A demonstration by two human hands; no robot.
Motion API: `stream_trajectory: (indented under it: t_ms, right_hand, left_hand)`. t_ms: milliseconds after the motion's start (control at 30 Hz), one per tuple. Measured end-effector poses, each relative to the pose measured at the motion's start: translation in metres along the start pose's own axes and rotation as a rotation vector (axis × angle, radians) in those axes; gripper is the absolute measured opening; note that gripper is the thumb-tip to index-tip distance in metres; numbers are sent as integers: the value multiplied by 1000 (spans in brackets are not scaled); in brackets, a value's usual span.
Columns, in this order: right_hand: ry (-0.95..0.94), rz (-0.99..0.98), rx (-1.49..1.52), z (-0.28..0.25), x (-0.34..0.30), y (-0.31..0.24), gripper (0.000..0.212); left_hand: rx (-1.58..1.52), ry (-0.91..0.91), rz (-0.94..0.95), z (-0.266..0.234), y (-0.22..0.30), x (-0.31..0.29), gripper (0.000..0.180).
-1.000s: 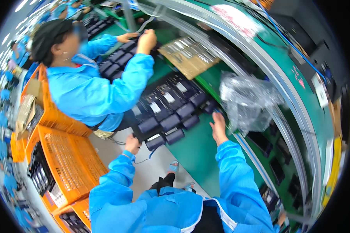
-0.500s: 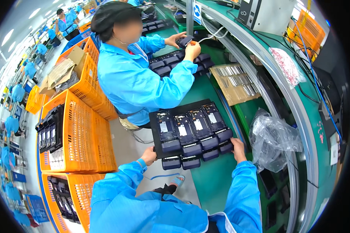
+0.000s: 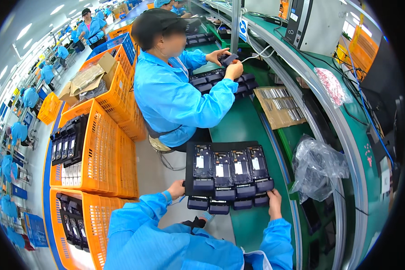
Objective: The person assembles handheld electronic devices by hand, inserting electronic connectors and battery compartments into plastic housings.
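Observation:
Between my two hands is a black tray (image 3: 189, 177) loaded with several dark handheld electronic devices (image 3: 238, 170), their backs up, each with pale labels and a bulky near end. More device ends (image 3: 218, 206) stick out below its near edge; I cannot tell if they lie on a second tray. My left hand (image 3: 177, 189) is closed on the tray's left edge. At the near right corner, my right hand (image 3: 275, 203) grips the other side, its fingertips partly hidden. The tray spans the left edge of the green worktable (image 3: 258, 231).
A co-worker (image 3: 175, 94) in blue sits ahead, holding a device (image 3: 227, 59) over others. Orange crates (image 3: 104, 157) with loaded trays stand left. Right are a cardboard piece with metal strips (image 3: 281, 105), a clear plastic bag (image 3: 319, 166) and a metal shelf frame (image 3: 346, 148).
The tray has turned and shifted slightly right and nearer in the picture, both hands still on it. The whole view has swung, so the co-worker and crates appear further right.

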State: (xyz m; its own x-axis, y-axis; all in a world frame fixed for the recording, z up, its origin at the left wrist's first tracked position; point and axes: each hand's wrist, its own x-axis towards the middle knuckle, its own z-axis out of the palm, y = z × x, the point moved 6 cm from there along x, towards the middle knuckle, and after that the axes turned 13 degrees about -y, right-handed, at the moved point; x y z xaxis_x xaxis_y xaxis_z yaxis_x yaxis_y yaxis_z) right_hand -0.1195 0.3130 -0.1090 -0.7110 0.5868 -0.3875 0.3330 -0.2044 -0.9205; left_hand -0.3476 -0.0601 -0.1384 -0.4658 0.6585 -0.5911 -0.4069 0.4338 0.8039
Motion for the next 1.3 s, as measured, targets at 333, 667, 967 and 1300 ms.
stream_trajectory:
  t_ms: [333,667,967,1300]
  right_hand:
    - [204,112,211,-82,-186,85,26]
    - [139,206,338,-173,-264,114,21]
    - [287,288,28,-224,-277,77,71]
    - [155,373,-555,-235,-213,37,53]
  left_hand:
    - [150,-200,-45,108,-55,-71,24]
    - [65,-303,-138,221,-87,-122,24]
    - [-8,-436,-265,289,-120,-144,25]
    - [95,-728,-487,323,-133,-153,16]
